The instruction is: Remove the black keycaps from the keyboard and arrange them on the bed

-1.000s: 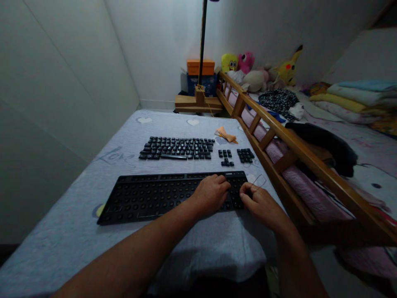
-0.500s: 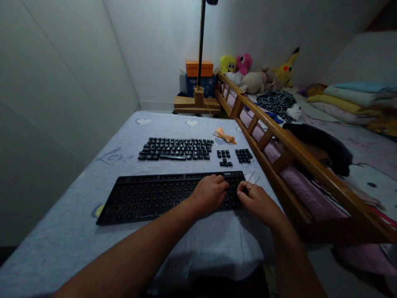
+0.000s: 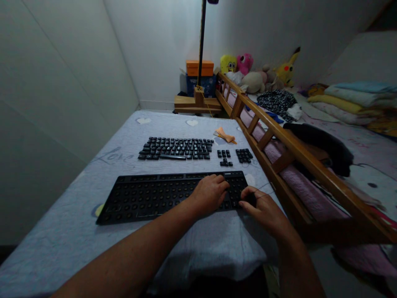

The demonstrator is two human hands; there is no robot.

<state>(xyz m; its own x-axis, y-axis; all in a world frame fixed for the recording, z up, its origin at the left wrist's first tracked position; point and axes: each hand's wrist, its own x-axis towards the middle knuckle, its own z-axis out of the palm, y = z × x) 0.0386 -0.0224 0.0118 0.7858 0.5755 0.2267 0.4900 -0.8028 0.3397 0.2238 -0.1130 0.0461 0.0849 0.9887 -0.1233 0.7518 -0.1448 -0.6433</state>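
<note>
A black keyboard [image 3: 149, 198] with its keycaps off lies on the bed sheet, bare switches showing across it. My left hand [image 3: 210, 191] presses down on its right part, fingers curled together. Beside the number pad end, my right hand [image 3: 259, 205] holds a thin wire keycap puller [image 3: 266, 187]; its wires point to the right, and its grip is mostly hidden in the fingers. Thumb and forefinger are bent with a gap between them near the keyboard edge. Behind the keyboard, loose black keycaps [image 3: 178, 148] sit laid out in key order, with a separate number pad group [image 3: 244, 155].
An orange cloth bow [image 3: 225, 135] lies behind the keycaps. A wooden bed rail [image 3: 266, 120] runs along the right side. Beyond it are soft toys [image 3: 228, 63] and folded bedding [image 3: 356, 99]. A wooden stand [image 3: 198, 101] with a pole is at the back.
My right hand has moved slightly right and down, away from the number pad, and turned so the puller's wires swing from upright to rightward. My left hand and the keyboard stay put.
</note>
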